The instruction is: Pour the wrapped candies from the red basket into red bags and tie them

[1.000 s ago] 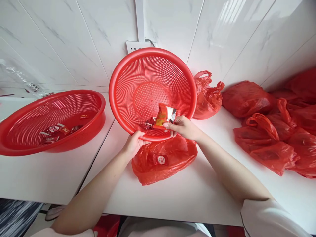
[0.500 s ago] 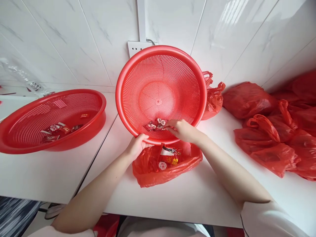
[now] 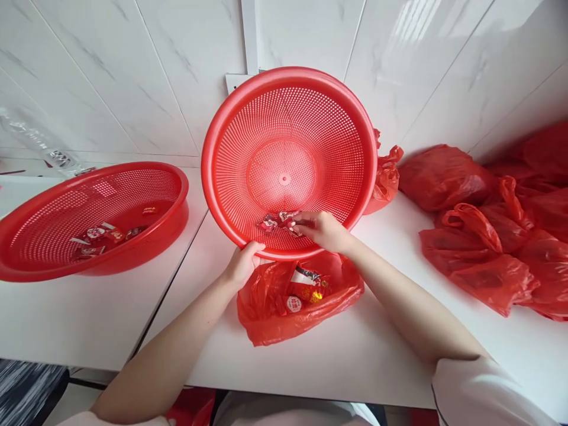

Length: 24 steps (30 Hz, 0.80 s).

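Left hand [image 3: 243, 264]: clenched on the lower rim of the basket [image 3: 288, 130], thumb over the front edge, the other fingers hidden behind it. The hand holds the basket tipped up on edge, its open side facing the person and its upper rim close to the wall.

Right hand [image 3: 323, 231]: reaches over the lower rim into the basket. The fingertips [image 3: 298, 220] are curled onto the sweets [image 3: 277, 222] — a small cluster of red-and-white wrapped pieces lying at the lowest part of the mesh. Whether the fingers have closed on a piece cannot be told.

Directly below the basket rim, between the two forearms, an open bag [image 3: 266, 322] of thin red plastic rests on the white table [image 3: 355, 355]. Its mouth shows several packets [image 3: 304, 290] (one carries a round white label).

To the left, on the adjoining table surface, a second basket [image 3: 142, 251] of the same red mesh sits flat, with scattered sweets [image 3: 100, 236] on its floor. To the right, well apart from both hands, a heap of filled bags [image 3: 483, 260] — all red — lies along the wall. One more knotted bag [image 3: 387, 177] sits just behind the right edge of the tipped basket. A white socket [image 3: 231, 81] shows on the tiled wall at the basket's upper-left rim
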Motion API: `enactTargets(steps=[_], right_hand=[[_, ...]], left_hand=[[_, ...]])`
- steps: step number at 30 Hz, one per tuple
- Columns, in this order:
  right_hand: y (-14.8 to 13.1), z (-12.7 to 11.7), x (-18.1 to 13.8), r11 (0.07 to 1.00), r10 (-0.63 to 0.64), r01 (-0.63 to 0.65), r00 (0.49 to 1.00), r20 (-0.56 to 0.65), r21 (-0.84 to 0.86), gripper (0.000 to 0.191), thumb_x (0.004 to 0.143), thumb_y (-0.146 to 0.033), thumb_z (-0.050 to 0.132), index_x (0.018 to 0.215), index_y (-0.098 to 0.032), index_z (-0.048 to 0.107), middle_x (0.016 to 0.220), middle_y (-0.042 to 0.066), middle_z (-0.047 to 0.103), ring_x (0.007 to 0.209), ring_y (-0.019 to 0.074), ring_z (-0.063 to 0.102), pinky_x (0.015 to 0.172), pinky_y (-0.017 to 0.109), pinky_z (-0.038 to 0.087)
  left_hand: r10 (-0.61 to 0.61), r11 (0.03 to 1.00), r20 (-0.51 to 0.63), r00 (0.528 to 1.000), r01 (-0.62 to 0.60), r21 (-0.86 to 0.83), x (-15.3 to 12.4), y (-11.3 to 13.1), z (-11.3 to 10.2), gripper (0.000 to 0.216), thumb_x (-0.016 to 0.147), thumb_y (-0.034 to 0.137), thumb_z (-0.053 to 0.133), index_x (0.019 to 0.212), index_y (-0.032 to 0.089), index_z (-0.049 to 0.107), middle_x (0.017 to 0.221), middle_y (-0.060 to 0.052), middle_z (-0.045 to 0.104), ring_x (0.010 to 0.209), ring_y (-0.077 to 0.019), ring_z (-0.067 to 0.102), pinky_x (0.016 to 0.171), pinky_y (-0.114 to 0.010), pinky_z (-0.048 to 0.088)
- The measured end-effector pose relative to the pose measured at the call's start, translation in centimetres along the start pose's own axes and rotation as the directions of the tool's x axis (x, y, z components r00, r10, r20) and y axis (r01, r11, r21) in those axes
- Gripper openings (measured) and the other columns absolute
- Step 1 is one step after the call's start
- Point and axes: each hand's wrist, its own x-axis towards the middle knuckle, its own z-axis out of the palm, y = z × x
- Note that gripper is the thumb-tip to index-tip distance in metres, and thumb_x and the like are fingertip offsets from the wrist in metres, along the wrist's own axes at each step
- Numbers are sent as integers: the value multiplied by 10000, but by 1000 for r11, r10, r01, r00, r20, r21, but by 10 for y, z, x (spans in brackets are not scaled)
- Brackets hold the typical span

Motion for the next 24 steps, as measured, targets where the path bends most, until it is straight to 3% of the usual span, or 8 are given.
enactTargets(steps=[4,10,13,15,17,19,21,24], right_hand=[[-6,-4,1,927,90,-107,994,64,360,347,816,-393,627,1031,-128,690,885,45,697,782,143,635,758,296,509],[-26,-11,-7,826,138,-232,967,216,514,419,743,-391,722,1068,-136,653,887,58,715,758,148,666,733,296,538],[-38,-12,-13,889,45,-222,913,406,400,338,794,-425,670,983,-145,677,872,57,720,770,151,671,721,278,533],[-44,-10,-16,963,15,-129,901,433,236,301,845,-442,605,846,-154,693,781,36,709,706,133,654,677,249,510],[-47,-5,-16,999,-10,-7,946,325,53,311,887,-424,553,772,-166,682,718,19,688,650,119,622,655,241,481],[-45,1,-15,991,-77,93,985,155,-98,285,918,-387,511,822,-179,679,771,29,689,690,132,617,709,266,479],[-40,8,-12,965,-157,164,986,49,-202,268,937,-359,473,984,-182,669,951,73,695,884,180,634,845,321,478],[-29,15,-10,932,-229,237,972,61,-276,441,934,-387,471,1309,-158,511,1337,147,538,1263,251,478,1069,425,367]], left_hand=[[15,1000,-49,999,-14,6,0,5,-1,301,732,200,570,985,74,674,915,-124,732,945,-302,682,899,-470,511],[5,999,-27,1000,-6,-44,-2,11,2,335,742,224,538,1012,74,669,922,-131,733,942,-310,682,891,-478,515],[-14,999,-21,1000,13,-49,-2,12,2,322,736,234,533,972,70,679,957,-147,729,961,-323,674,892,-480,514],[-18,999,-14,1000,18,-43,-2,12,2,305,737,232,535,944,64,682,948,-153,730,974,-330,669,891,-480,513],[-12,999,-11,1000,12,-31,-1,11,2,293,741,226,540,938,60,680,929,-152,730,975,-331,668,891,-480,512],[4,1000,-10,1000,-4,-21,-2,7,3,288,749,214,543,960,68,675,929,-140,730,968,-321,671,888,-478,513],[15,1000,0,1000,-15,-12,-4,2,6,284,757,195,544,987,85,668,947,-125,727,969,-308,672,887,-474,515],[27,999,30,999,-27,22,-9,-6,12,267,753,169,552,983,104,671,973,-108,722,974,-296,670,884,-463,518]])
